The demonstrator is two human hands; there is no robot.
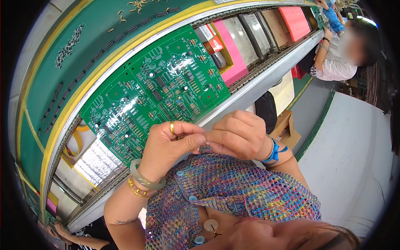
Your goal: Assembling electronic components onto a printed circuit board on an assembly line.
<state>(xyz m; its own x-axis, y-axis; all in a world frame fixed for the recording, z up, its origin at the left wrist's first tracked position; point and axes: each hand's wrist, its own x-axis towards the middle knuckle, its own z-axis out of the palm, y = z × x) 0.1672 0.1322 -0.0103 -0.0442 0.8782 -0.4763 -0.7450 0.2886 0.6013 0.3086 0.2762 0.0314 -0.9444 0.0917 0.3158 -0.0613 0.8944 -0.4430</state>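
My left hand [171,141] and my right hand [238,134] meet fingertip to fingertip in front of my chest. Both are closed in a pinch. Something tiny and pale shows between the fingertips, too small to name. Just beyond the hands, a large green circuit board [134,71] lies across the rails, made of two like halves. Chips, resistors and other small parts stand on it. My left hand is beside the board's near edge, and its wrist overlaps the corner in view.
A green ledge [89,39] beyond the rail bears a pile of small metal parts [70,45], rows of black chips [85,71] and tan components [139,5]. Pink foam [233,62] lies between the rails. A co-worker [337,58] sits at the far right; another person's hand [62,231] shows lower left.
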